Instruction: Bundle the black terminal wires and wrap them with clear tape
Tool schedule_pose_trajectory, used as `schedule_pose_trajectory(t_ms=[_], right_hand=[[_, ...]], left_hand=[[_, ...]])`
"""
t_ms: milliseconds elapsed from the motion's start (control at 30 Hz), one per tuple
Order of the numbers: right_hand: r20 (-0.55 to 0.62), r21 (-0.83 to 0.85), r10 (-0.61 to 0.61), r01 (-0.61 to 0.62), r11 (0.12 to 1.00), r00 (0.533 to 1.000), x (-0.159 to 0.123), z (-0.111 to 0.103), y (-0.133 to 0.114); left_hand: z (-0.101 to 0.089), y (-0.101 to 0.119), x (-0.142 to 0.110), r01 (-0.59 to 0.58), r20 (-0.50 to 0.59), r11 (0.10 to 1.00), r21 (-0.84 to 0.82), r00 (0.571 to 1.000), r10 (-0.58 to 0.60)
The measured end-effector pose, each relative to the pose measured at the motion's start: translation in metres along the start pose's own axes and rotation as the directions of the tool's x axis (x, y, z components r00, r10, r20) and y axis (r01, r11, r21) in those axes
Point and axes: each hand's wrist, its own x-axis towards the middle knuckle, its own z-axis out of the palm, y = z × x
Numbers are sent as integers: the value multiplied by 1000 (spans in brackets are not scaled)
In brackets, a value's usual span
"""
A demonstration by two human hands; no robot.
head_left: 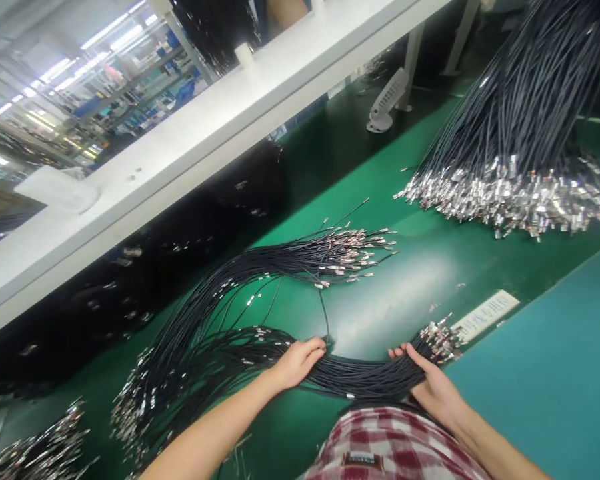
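A bundle of black wires (365, 377) with metal terminals at its ends lies across the green table, close to the checkered garment. My right hand (433, 383) wraps around this bundle just behind its terminal ends (440, 340). At the bundle's upper edge, my left hand (300, 362) is closed with curled fingers on black wires. A single wire (324, 310) runs from its fingertips toward a second bundle (280, 260), which curves over the table just beyond. How many wires the left fingers grip is hidden.
A large bunch of terminal-tipped wires (520, 193) hangs over the table at right. More wire ends (45, 447) lie at lower left. A white rail (190, 133) crosses above the table. A labelled strip (487, 315) sits beside a blue-green mat (545, 380).
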Motion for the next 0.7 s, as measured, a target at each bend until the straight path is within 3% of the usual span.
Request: schedule_pose_trajectory(t_ms=[67, 133, 233, 300, 367, 467, 567, 633, 700], right_hand=[[-13, 1, 4, -4, 1000, 1000, -1, 1, 0], [-27, 1, 7, -7, 1000, 1000, -2, 2, -1], [-43, -1, 5, -5, 1000, 999, -3, 4, -1], [-45, -1, -2, 2, 1000, 999, -3, 4, -1], [-39, 2, -7, 7, 1000, 999, -3, 4, 0], [-21, -1, -13, 13, 1000, 1000, -3, 4, 0], [-10, -20, -22, 22, 1000, 1000, -2, 3, 0], [-11, -33, -27, 26, 999, 1000, -1, 1, 0], [-17, -40, -28, 27, 999, 999, -1, 0, 1]], left_hand=[[-1, -1, -1, 31, 59, 999, -11, 998, -31], [-1, -2, 13, 161, 87, 979, -122, 985, -152], [-6, 0, 55, 424, 129, 776, -467, 901, -415], [-15, 5, 92, 444, 115, 631, -637, 863, -492], [-31, 14, 129, 363, 35, 598, -714, 872, -488], [-62, 37, 170, 198, -130, 629, -752, 891, -436], [-81, 63, 181, -9, -285, 807, -590, 938, -198], [-78, 72, 173, -77, -270, 898, -433, 962, -48], [-65, 67, 156, -31, -214, 942, -333, 976, -43]])
